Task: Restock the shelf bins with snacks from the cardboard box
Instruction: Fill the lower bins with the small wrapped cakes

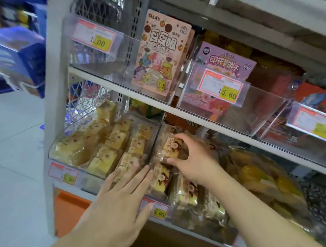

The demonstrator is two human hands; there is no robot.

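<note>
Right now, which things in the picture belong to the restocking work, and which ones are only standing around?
Part of the job:
- right hand, gripping a cake pack
- left hand, flat on the front of the middle bin
- cake packs in the left bin

Only standing around:
- pink biscuit box
- purple box
- price tag
- bag of yellow snacks

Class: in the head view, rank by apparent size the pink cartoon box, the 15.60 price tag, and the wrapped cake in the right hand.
1. Pink cartoon box
2. and 3. 15.60 price tag and wrapped cake: they look alike, and the right hand covers part of the cake.
</note>
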